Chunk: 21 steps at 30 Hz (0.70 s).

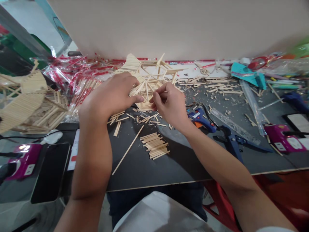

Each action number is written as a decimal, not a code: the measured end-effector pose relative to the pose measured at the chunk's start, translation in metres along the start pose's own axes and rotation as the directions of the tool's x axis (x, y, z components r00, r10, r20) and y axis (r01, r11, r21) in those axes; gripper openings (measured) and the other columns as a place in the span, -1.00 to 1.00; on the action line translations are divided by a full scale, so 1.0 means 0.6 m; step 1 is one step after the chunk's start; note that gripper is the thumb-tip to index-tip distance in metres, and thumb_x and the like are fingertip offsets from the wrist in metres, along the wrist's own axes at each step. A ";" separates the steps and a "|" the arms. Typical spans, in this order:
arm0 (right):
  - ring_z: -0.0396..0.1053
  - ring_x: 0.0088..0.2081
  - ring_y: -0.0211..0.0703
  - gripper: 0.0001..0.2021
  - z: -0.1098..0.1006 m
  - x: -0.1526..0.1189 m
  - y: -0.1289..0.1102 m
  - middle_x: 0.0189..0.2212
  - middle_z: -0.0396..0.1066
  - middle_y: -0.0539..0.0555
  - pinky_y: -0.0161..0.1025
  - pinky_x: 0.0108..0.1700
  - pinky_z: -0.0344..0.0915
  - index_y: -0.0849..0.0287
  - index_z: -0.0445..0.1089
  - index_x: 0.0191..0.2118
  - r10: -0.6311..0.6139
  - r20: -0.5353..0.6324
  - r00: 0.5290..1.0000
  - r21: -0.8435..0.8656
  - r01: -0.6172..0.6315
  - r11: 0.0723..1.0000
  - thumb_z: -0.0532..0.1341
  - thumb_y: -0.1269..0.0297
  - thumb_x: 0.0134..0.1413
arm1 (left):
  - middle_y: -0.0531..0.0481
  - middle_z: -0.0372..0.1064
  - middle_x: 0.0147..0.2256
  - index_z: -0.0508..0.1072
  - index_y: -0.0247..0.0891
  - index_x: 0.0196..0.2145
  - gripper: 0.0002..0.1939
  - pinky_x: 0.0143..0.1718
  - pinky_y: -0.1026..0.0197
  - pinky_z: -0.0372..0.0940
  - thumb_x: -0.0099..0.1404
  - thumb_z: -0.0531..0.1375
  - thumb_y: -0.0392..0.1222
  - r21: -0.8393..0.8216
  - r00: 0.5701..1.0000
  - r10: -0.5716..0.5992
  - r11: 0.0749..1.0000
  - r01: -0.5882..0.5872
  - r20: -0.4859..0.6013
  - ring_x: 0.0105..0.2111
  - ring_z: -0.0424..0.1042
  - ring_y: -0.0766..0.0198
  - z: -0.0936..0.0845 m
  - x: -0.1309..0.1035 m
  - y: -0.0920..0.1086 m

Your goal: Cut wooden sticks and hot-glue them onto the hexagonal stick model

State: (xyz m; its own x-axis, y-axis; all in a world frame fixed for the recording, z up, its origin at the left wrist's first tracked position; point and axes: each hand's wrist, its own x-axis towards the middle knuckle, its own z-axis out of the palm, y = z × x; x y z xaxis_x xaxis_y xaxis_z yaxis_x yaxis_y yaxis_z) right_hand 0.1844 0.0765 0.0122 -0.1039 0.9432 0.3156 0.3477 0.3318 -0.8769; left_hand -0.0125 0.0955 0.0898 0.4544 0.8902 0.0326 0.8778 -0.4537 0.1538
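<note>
A small building model of thin wooden sticks [131,63] stands at the back of the dark table, with slatted roof panels and open beams. My left hand [112,93] reaches over its near left side, thumb in front and fingers partly hidden behind the beams, steadying it. At the model's front right, my right hand [171,102] is closed in a pinch close to the lower beams. Whatever sits between those fingertips is hidden. Nearer to me lie a row of short cut sticks [155,146] and one long stick [127,150].
Another stick model [24,100] stands at left, beside red-and-clear plastic wrappers [70,69]. A blue glue gun [201,120], blue cutter [233,143] and clear ruler [234,125] lie at right. Purple power sockets [25,159] and a phone [50,172] are near the left edge.
</note>
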 end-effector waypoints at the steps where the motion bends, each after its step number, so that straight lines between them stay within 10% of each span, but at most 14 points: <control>1: 0.51 -0.49 -0.23 -0.85 0.000 -0.001 0.001 -0.45 0.54 -0.03 -0.21 -0.35 0.37 0.07 0.23 -0.21 0.006 0.005 1.000 0.005 -0.006 1.000 0.18 0.19 0.40 | -0.19 0.40 0.22 0.46 -0.18 0.16 -0.56 0.25 -0.07 0.22 0.43 0.20 0.06 -0.003 1.000 0.000 1.000 0.000 0.005 0.26 0.33 -0.14 0.000 0.000 0.000; 21: 0.47 -0.48 -0.24 -0.72 0.012 0.001 0.022 -0.41 0.50 -0.03 -0.17 -0.39 0.40 0.02 0.18 -0.17 -0.016 0.091 0.996 0.200 -0.003 0.980 0.24 0.00 0.39 | -0.14 0.42 0.18 0.49 -0.11 0.11 -0.60 0.26 -0.07 0.24 0.40 0.23 0.08 -0.025 1.000 -0.010 1.000 0.009 -0.029 0.25 0.34 -0.11 0.006 0.000 -0.001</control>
State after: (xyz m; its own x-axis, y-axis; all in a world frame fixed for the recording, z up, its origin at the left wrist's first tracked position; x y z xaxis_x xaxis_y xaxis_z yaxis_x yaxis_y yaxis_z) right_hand 0.1823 0.0814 -0.0021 -0.1939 0.9356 0.2951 0.1542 0.3262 -0.9326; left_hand -0.0123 0.0953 0.0861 0.4410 0.8956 0.0593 0.8779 -0.4441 0.1790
